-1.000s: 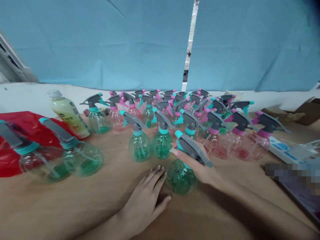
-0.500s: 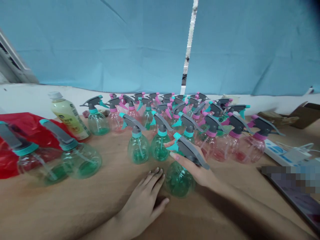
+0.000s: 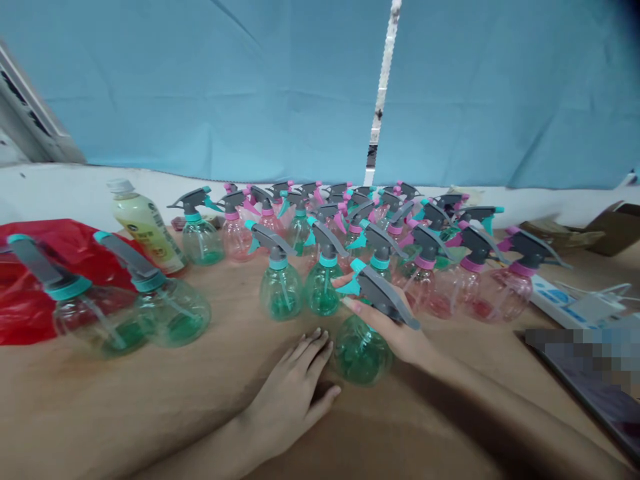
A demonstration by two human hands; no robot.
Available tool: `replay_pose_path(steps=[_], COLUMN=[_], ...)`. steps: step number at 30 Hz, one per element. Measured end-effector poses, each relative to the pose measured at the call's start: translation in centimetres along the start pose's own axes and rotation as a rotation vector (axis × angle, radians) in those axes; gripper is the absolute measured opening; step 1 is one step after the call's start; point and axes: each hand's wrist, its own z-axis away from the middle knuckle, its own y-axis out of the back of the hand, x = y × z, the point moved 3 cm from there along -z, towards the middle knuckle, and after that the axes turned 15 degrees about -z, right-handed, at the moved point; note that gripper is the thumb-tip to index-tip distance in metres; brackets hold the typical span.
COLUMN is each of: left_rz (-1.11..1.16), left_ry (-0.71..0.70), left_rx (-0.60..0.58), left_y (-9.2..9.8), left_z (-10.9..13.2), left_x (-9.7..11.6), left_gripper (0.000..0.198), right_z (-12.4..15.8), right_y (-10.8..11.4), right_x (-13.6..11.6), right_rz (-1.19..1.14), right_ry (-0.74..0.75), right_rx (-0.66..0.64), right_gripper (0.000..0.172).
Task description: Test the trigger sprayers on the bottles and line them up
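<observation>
My right hand (image 3: pixel 393 328) is wrapped around the neck of a green spray bottle (image 3: pixel 363 353) with a grey and turquoise trigger head. The bottle is upright at the front middle, its round body below my fingers. My left hand (image 3: pixel 295 383) lies flat on the wooden table (image 3: pixel 165 413), fingers stretched out, just left of that bottle. Close behind stand two more green spray bottles (image 3: pixel 281 293), and pink spray bottles (image 3: pixel 503 293) continue the row to the right. Whether the bottle's base touches the table I cannot tell.
Several more pink and green spray bottles crowd the back. At left are two green spray bottles (image 3: pixel 173 313), a red plastic bag (image 3: pixel 30 293) and a yellow-labelled drink bottle (image 3: pixel 147 227). A white power strip (image 3: pixel 560 303) and a dark-edged flat device (image 3: pixel 575 387) lie at right.
The whole view has shifted slightly, so things appear a little higher and further right. My right hand keeps its grip on the spray bottle, and my left hand stays flat.
</observation>
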Motion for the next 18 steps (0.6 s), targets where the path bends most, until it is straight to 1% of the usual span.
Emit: replay_pose_path(steps=[10, 18], left_rz=[-0.012, -0.018], left_ry=[-0.011, -0.024], left_rx=[0.007, -0.006], left_y=[0.30, -0.18], left_z=[-0.06, -0.08], left_x=[-0.04, -0.09], left_gripper=[0.049, 0.051], right_z=[-0.05, 0.01], right_y=[-0.03, 0.00], right_x=[0.00, 0.41], right_rz=[-0.018, -0.037], right_ry=[-0.003, 0.010], right_rx=[-0.009, -0.003], right_gripper=[0.023, 0.023])
